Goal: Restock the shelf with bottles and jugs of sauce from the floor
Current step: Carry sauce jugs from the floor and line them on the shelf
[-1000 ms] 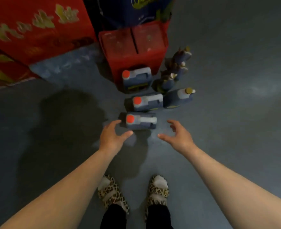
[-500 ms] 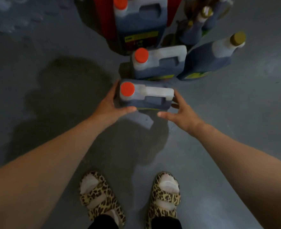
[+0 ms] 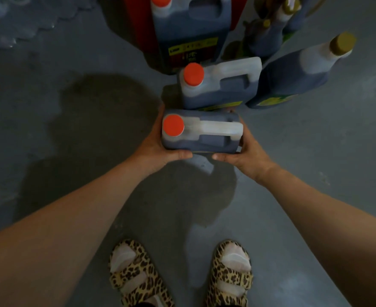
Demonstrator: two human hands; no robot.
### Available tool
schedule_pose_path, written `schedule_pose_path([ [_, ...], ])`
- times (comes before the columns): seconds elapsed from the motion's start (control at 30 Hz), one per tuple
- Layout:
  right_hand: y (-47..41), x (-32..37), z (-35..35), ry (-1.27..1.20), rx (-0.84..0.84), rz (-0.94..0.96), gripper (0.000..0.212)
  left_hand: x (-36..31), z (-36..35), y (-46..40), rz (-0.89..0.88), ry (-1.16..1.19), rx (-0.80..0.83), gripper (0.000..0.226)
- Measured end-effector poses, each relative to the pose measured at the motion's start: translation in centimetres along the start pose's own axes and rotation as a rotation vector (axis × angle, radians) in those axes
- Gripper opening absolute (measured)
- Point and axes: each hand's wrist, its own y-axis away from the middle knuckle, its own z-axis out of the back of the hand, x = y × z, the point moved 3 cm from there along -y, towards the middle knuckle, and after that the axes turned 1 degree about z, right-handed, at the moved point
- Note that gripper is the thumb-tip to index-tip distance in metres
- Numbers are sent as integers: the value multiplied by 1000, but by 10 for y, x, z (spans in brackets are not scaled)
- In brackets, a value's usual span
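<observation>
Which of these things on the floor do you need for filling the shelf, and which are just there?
For the job:
- nearest jug, gripped by left hand and right hand
- second jug
- big far jug
- gold-capped bottle
- small bottles

Just there:
- leopard sandals
- grey floor

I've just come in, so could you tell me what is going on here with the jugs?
A person is bent over a row of sauce jugs on the floor. The left hand and right hand grip the two ends of the nearest jug. Another orange-capped jug and a gold-capped bottle stand just behind it.
</observation>
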Motion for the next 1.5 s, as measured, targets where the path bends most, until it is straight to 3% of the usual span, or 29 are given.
schedule_pose_path([
  [0.33,-1,9,2,-15,-39,6,96,-9,2,-1,2,6,-58,107],
  [0.47,6,16,0,34,21,-40,98,3,8,13,25,68,0,100],
  [0.67,46,30,-33,59,184,-158,68,30,17,89,202,288,-18,75],
  [0.87,96,76,-68,181,322,-226,92,24,36,194,371,544,-183,75],
  [0.97,125,122,-84,183,358,-236,93,1,54,242,404,609,-274,70],
  [1.1,163,208,-101,174,410,-224,74,-50,91,302,377,612,-380,48],
  [1.2,190,287,-115,223,487,-169,77,-105,132,351,333,641,-458,38],
  [1.23,200,317,-121,240,506,-137,74,-126,147,369,321,654,-487,40],
  [1.37,245,445,-150,312,546,26,61,-212,219,456,273,671,-596,88],
  [1.5,291,565,-186,298,583,168,72,-294,291,548,168,670,-717,72],
])
